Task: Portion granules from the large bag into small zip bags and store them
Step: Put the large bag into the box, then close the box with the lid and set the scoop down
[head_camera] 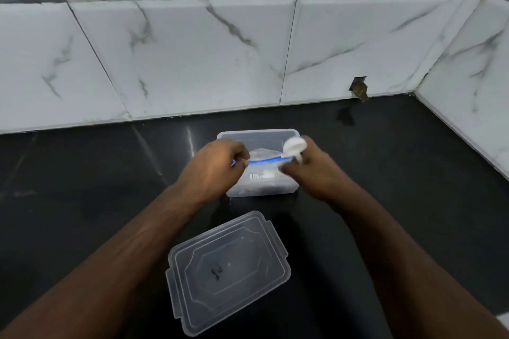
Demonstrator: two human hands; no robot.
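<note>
Lid (pixel 228 272) lies off, flat on the counter (pixel 82 173) toward its near edge, clasps splayed; some mark on its middle, unreadable. Beyond it, tub (pixel 261 190) stands open mid-counter. Both hands are over the tub: left hand (pixel 212 166) pinches the left end of the zip bag (pixel 261 165) at its blue strip; right hand (pixel 311 168) pinches the right end, and also holds a white scoop (pixel 294 147), so it seems; frame blurred there. Bag sits in or just above the tub, cannot tell which; contents not clear. Large bag not in view. Judged step: sealing a filled portion. Next move calls for running the pinch along the whole strip, then lid on. Far: tiled wall (pixel 192 49) along the back edge; chipped hole (pixel 359 88) near the right corner.
</note>
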